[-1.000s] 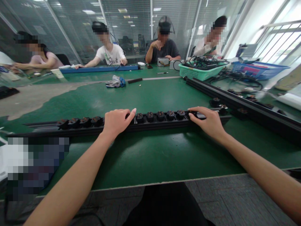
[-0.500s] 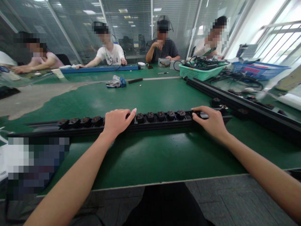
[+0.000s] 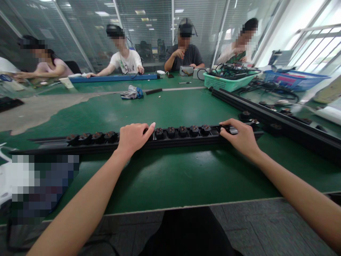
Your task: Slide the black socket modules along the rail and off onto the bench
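A long black channel rail [image 3: 176, 143] lies crosswise on the green table. Several black socket modules [image 3: 182, 131] with copper-coloured contacts sit in a row inside it. My left hand [image 3: 134, 138] is closed over the rail near its middle, thumb along the row; the modules beneath the palm are hidden. Toward the rail's right end, my right hand [image 3: 239, 137] grips with thumb and forefinger at the channel, around a dark piece that looks like another socket module, mostly covered by the fingers. A short gap separates it from the last visible module in the row.
Another long black rail [image 3: 266, 115] slants across the right side, with loose black modules [image 3: 245, 115] beside it. Behind stand a green basket [image 3: 226, 83] of cables and a blue tray [image 3: 295, 80]. A crumpled glove [image 3: 132, 92] lies farther back. Several people sit across the table.
My right hand has shifted very slightly right along the rail. My left hand keeps its hold, and the row of modules looks the same.
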A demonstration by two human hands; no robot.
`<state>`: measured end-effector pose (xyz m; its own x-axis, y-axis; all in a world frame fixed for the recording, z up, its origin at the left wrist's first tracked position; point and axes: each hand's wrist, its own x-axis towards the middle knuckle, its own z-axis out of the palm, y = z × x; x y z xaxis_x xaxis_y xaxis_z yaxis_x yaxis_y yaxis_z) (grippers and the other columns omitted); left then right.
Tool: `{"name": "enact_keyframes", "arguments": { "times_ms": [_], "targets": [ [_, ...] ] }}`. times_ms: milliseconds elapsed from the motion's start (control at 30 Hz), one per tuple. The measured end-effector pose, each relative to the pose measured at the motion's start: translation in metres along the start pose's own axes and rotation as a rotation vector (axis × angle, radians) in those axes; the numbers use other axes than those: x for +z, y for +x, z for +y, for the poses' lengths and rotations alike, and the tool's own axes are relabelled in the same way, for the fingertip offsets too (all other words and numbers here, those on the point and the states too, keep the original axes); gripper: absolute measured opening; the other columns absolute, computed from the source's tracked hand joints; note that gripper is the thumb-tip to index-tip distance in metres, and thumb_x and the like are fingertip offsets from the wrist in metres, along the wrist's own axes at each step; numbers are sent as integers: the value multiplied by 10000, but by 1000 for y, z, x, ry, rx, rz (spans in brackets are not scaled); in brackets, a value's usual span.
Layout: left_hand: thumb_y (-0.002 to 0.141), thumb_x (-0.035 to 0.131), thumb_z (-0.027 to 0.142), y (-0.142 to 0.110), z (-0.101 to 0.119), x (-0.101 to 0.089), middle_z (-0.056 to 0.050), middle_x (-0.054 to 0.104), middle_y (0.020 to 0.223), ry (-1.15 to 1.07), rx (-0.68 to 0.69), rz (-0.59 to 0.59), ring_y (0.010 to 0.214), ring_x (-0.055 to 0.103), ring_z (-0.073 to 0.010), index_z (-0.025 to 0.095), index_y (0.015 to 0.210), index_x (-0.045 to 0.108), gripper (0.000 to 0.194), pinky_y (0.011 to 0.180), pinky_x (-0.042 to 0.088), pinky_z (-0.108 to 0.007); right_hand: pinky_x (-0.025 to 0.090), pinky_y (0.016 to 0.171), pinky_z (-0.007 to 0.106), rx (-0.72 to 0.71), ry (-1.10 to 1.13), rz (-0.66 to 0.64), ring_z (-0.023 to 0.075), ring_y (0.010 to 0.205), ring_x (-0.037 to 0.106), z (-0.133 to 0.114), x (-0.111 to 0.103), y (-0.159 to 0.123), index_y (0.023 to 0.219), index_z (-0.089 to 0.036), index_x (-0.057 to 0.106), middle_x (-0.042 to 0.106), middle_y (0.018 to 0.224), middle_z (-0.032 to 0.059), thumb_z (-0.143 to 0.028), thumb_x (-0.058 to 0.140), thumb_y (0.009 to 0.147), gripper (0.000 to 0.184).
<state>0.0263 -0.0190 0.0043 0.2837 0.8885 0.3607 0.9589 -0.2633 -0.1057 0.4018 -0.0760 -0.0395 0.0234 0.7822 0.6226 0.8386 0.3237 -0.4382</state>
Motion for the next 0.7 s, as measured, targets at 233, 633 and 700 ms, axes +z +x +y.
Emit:
{"name": "enact_keyframes", "arguments": {
  "times_ms": [233,633,700],
  "targets": [
    [990,138,662,0,-1,2,-106,751,833,-3,8,13,735,662,-257,210,793,736,775,596,318,-313,506,905,449,28,-18,3,266,945,674,-1,-2,0,947,-249,660,724,982,60,-317,591,843,141],
    [988,139,662,0,-1,2,-107,756,852,-10,2,13,752,665,-253,211,796,738,774,601,328,-310,505,881,444,35,-35,26,264,905,663,0,-3,0,921,-252,651,717,947,59,-312,586,835,123],
    [990,141,659,0,-1,2,-108,752,845,-15,6,17,754,665,-255,211,792,739,774,604,329,-311,502,879,439,40,-48,25,265,904,661,1,-3,0,923,-249,651,716,949,60,-309,588,833,125]
  ]
}}
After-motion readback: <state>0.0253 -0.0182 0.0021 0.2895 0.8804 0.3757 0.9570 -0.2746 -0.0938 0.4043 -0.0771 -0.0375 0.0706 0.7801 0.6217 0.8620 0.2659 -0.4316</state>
